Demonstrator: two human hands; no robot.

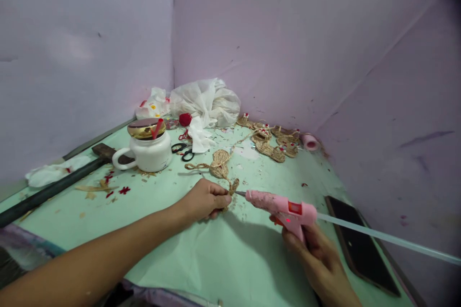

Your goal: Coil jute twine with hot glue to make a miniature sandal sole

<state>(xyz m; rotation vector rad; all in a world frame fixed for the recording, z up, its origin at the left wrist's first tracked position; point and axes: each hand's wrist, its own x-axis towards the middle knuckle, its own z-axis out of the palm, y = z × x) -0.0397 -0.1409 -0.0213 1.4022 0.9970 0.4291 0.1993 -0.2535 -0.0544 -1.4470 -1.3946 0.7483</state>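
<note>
Pinched in my left hand (207,199) is a small piece of braided jute cord (234,186), its lower part hidden by the fingers. My right hand (319,254) is wrapped round the grip of a pink hot glue gun (275,202), which has a red light showing. The gun's metal nozzle touches or nearly touches the braid beside my left fingertips; I cannot tell which. A long clear glue stick (389,237) sticks out of the gun's back. Just beyond my left hand lies a coiled jute sole shape (219,163) with a braided loop at its left.
Left stand a white mug (149,151) with a gold lid and a hammer (104,152). Black-handled scissors (187,155), red yarn (185,119) and a plastic bag (207,100) lie behind. Several small jute slippers (268,146) sit at the back right. A phone (360,244) lies right.
</note>
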